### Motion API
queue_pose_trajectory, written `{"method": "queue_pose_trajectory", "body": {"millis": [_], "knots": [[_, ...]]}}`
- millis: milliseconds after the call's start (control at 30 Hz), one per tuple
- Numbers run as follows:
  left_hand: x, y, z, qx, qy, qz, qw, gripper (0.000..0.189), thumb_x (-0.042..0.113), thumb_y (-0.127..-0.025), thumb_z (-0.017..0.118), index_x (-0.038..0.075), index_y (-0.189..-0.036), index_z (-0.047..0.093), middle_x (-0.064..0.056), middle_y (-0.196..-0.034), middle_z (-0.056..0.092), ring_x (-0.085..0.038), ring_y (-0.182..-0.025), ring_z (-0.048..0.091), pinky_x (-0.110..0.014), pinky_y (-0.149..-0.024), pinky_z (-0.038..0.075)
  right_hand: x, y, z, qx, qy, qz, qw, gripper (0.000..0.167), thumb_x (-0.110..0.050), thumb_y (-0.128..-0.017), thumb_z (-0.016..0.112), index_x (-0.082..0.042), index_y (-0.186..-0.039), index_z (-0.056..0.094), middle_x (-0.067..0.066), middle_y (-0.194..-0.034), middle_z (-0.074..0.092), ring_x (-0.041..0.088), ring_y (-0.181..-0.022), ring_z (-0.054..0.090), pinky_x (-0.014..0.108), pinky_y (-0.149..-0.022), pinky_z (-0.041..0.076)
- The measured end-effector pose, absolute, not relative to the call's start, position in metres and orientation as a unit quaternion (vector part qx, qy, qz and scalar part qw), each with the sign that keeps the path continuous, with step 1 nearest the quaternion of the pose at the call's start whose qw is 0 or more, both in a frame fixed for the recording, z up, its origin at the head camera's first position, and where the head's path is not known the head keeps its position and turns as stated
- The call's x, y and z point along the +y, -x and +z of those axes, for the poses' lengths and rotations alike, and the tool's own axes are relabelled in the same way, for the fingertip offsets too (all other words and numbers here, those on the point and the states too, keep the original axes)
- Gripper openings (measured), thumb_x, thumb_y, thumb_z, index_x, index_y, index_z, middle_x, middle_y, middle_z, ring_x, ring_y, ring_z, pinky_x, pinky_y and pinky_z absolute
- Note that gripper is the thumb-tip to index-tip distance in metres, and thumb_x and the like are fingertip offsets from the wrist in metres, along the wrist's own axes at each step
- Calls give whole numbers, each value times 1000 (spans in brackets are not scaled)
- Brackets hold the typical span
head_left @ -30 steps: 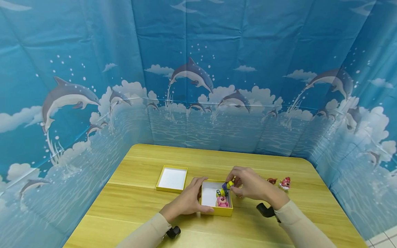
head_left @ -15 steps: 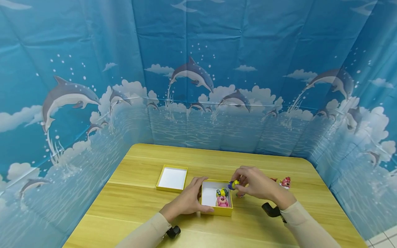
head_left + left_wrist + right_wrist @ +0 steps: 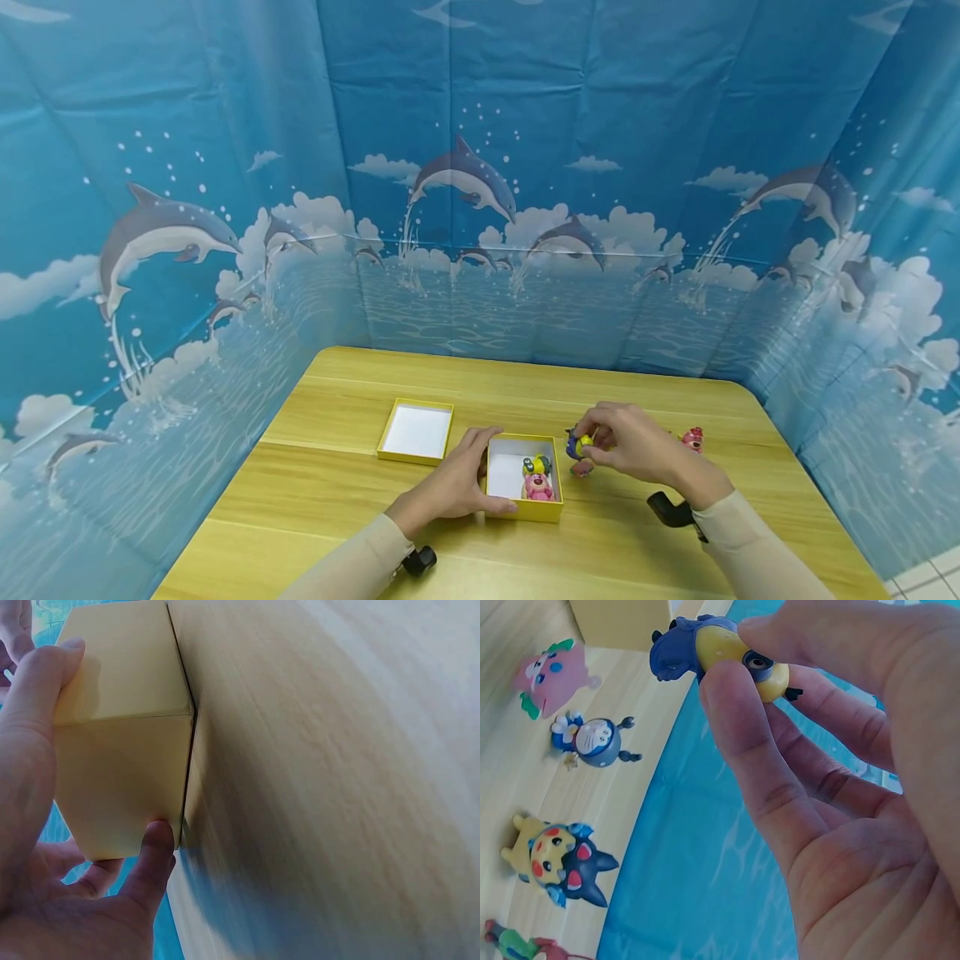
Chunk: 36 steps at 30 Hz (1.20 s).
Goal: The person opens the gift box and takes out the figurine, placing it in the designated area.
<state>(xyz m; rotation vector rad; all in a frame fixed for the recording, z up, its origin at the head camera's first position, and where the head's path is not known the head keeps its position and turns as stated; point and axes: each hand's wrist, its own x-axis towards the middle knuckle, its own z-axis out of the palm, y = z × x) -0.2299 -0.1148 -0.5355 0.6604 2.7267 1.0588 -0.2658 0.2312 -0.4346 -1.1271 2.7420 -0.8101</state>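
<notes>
One shallow yellow tray (image 3: 417,431) lies toward the far left corner of the desk (image 3: 292,517). Further right, your left hand (image 3: 457,483) is clamped on the yellow box (image 3: 536,512), which holds a yellow figure (image 3: 539,468) and a pink bear figure (image 3: 537,488). Just right of it, your right hand (image 3: 624,443) pinches a blue-and-yellow figure (image 3: 718,646); a red-and-pink figure (image 3: 693,439) sits toward the desk's right edge.

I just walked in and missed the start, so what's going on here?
A person's left hand grips an open yellow box with a pink figure and a yellow-and-green figure inside. Their right hand pinches a yellow-and-blue figure just outside it, to the right. More toy figures are on the table, and a shallow yellow tray sits left of the box.
</notes>
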Motion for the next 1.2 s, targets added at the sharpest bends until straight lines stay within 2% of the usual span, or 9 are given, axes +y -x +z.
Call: {"method": "queue_pose_trajectory", "body": {"millis": [367,633,1000,1200], "knots": [[-115,230,-536,905,-218,357,74,128,64,-89,99,16,-185,29,-13,-179,45,-29,-146,61,-55,-124,58,244,265,-438,900,350,-259,33,17,-9,-104,88,-10,-121,83,-1,-113,80,-1,-89,73,25,-78,66],[-116,229,-536,904,-219,359,75,128,64,-90,99,17,-186,28,-13,-180,43,-34,-152,59,-58,-125,57,251,264,-442,907,334,-255,30,17,-10,-104,89,-12,-119,83,-6,-108,77,-3,-88,71,23,-78,66],[-116,229,-535,903,-215,363,79,129,63,-89,100,17,-186,28,-14,-180,43,-35,-156,58,-59,-128,55,263,264,-447,908,321,-265,35,16,-8,-104,88,-10,-119,83,-1,-109,79,-3,-87,72,22,-77,65],[-116,229,-534,904,-216,361,78,129,64,-90,99,17,-186,27,-13,-181,43,-36,-157,57,-59,-129,54,268,265,-452,913,312,-260,37,16,-9,-103,88,-10,-119,84,-3,-108,79,-3,-85,70,23,-74,63]]}}
